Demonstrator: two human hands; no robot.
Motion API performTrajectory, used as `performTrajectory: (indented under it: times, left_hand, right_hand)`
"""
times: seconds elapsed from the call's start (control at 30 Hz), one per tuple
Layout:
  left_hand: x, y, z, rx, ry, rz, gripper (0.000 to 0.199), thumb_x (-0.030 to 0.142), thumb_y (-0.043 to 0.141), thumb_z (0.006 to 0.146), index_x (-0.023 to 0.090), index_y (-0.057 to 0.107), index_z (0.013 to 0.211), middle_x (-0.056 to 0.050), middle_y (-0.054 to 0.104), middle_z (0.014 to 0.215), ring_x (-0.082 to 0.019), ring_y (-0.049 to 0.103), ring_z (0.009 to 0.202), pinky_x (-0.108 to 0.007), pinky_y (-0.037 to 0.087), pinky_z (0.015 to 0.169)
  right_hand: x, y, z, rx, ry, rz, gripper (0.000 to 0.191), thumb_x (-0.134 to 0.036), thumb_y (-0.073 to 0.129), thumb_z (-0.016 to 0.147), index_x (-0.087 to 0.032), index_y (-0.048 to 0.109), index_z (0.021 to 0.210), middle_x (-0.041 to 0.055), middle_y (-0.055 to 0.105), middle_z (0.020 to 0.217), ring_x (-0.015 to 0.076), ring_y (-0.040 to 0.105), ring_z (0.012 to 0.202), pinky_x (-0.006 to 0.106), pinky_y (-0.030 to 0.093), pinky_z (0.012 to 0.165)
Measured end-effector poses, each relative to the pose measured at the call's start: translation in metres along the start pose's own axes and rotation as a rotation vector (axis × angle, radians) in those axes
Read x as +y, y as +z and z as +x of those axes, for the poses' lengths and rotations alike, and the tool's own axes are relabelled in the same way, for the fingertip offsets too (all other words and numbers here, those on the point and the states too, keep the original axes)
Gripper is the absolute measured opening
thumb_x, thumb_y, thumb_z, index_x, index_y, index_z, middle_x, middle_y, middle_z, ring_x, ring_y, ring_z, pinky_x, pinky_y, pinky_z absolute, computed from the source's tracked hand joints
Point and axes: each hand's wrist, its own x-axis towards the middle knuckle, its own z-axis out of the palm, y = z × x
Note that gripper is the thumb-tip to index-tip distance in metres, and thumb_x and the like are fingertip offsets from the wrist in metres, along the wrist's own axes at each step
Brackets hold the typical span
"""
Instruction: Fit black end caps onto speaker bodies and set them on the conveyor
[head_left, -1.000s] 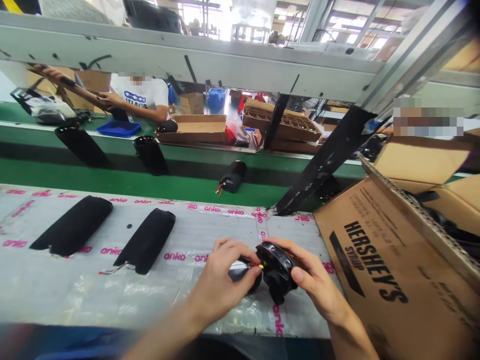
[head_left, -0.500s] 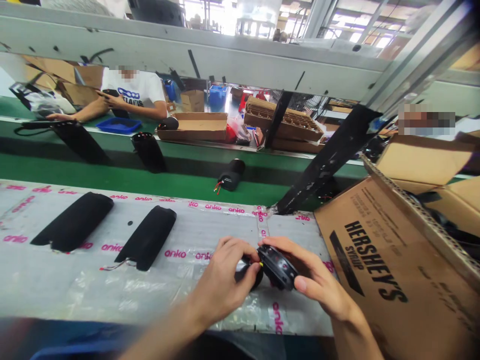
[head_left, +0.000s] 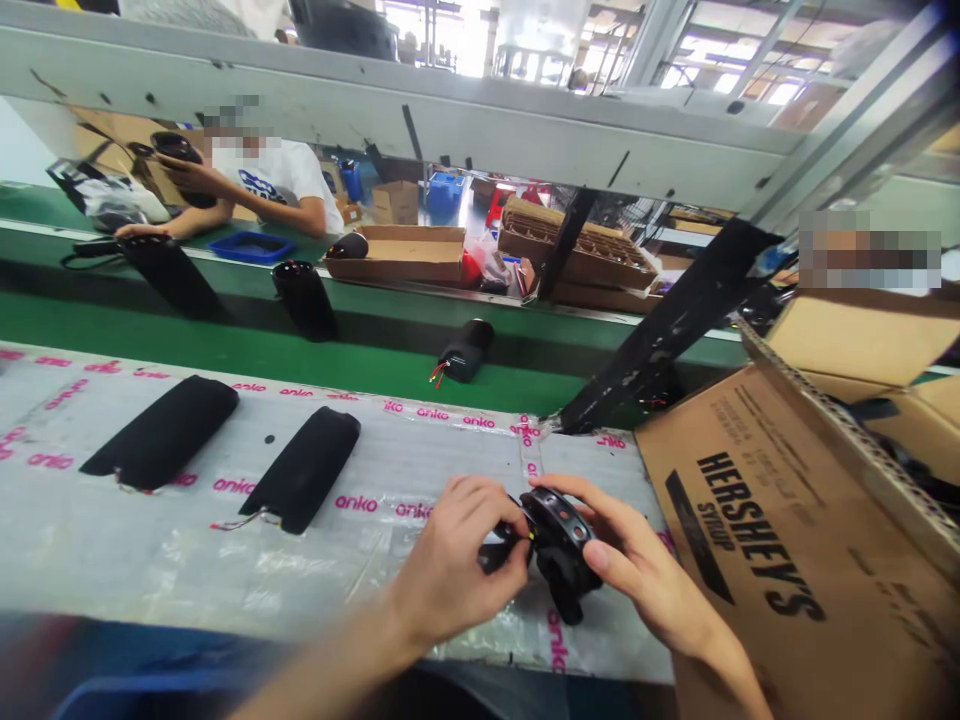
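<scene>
My right hand (head_left: 630,560) holds a round black plastic part (head_left: 564,535) with a row of holes along its rim, thumb on one side and fingers on the other. At its left side my left hand (head_left: 469,550) is closed in a pinch; a small yellow piece (head_left: 532,537) shows at the fingertips. More black material lies behind those fingers, mostly hidden. On the covered bench to the left are two flat black fabric-covered pieces, the nearer one (head_left: 304,470) and the farther one (head_left: 165,432), each with thin wires at its lower end.
A cardboard box (head_left: 750,530) stands close on the right, beside a slanted black post (head_left: 660,325). Black cylinders (head_left: 304,300) and a wired black part (head_left: 466,350) are on the green belt (head_left: 375,360). Across it, a person (head_left: 277,190) holds a black object. A beam (head_left: 375,120) crosses overhead.
The round black part has turned in my right hand, so its holed rim and a lower projection show more. My left hand stays pinched beside it. The person opposite has raised a black object.
</scene>
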Motion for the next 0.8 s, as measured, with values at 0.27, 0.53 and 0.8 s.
performTrajectory:
  times: [0.27,0.53,0.8]
  left_hand:
    - [-0.006,0.010,-0.005,0.071,0.092,0.085,0.013,0.010,0.064,0.093,0.022,0.062,0.098,-0.003,0.074,0.088,-0.020,0.073,0.082,-0.041,0.063,0.092]
    - [0.001,0.006,-0.002,0.103,-0.026,0.011,0.012,0.010,0.066,0.099,0.022,0.068,0.101,-0.006,0.075,0.098,-0.023,0.072,0.095,-0.038,0.060,0.087]
    - [-0.002,-0.005,-0.018,0.036,-0.191,0.015,0.016,0.011,0.069,0.095,0.024,0.072,0.104,-0.011,0.065,0.133,-0.026,0.071,0.122,-0.041,0.058,0.106]
  right_hand:
    - [0.011,-0.010,0.009,-0.067,-0.080,0.080,0.071,-0.078,0.066,0.092,-0.029,0.069,0.144,0.0107,0.078,0.133,0.0360,0.075,0.116,0.046,0.061,0.100]
    - [-0.013,0.018,-0.003,0.118,0.005,-0.097,0.078,-0.080,0.072,0.088,-0.029,0.063,0.146,0.0116,0.076,0.129,0.0287,0.078,0.094,0.038,0.065,0.083]
    - [-0.027,0.030,-0.012,0.109,0.136,0.047,0.078,-0.053,0.088,0.084,-0.030,0.058,0.152,0.0129,0.069,0.142,0.0290,0.077,0.099,0.042,0.070,0.083]
